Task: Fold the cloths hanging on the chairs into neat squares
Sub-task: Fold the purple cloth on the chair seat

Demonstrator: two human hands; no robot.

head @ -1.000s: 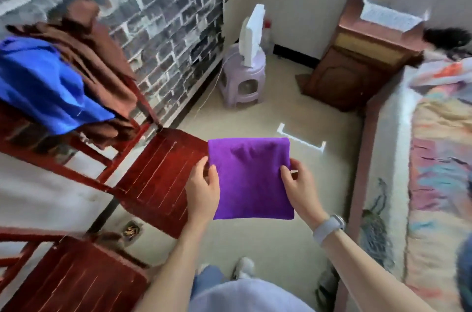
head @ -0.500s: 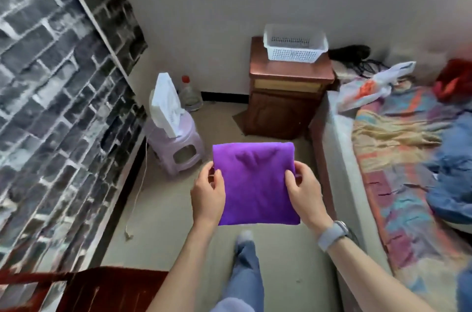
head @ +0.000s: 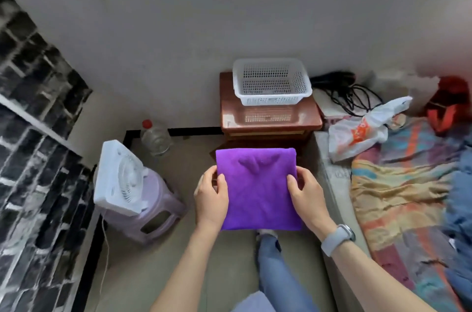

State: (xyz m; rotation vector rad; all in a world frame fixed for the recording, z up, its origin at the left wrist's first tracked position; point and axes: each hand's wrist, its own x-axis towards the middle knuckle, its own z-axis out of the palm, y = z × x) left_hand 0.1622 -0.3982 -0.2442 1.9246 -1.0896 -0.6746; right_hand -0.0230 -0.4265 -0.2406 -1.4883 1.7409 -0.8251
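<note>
Between our two hands the cloth (head: pixel 258 189) hangs in mid-air, already folded into a near square. Our left hand (head: pixel 211 203) pinches its left edge, thumb on the near face and the other fingers (head: pixel 204 180) curled behind; our right hand (head: pixel 305 196) pinches the right edge the same way, a watch (head: pixel 337 237) on that wrist. Both grips sit about halfway down the sides, so the cloth faces us flat, a small pucker near its top.

Straight ahead and beyond the cloth stands a basket (head: pixel 270 81) on a nightstand (head: pixel 270 117). We judge the fold done and the next move a placing. What matters is that the basket lies directly forward of the cloth, on the line between our hands, so neither hand is clearly nearer and both can carry it forward level. The basket's long axis runs left to right, matching the cloth's top edge.

To the left a fan (head: pixel 120 179) rests on a stool (head: pixel 150 212); the bed (head: pixel 398 196) lies right.
</note>
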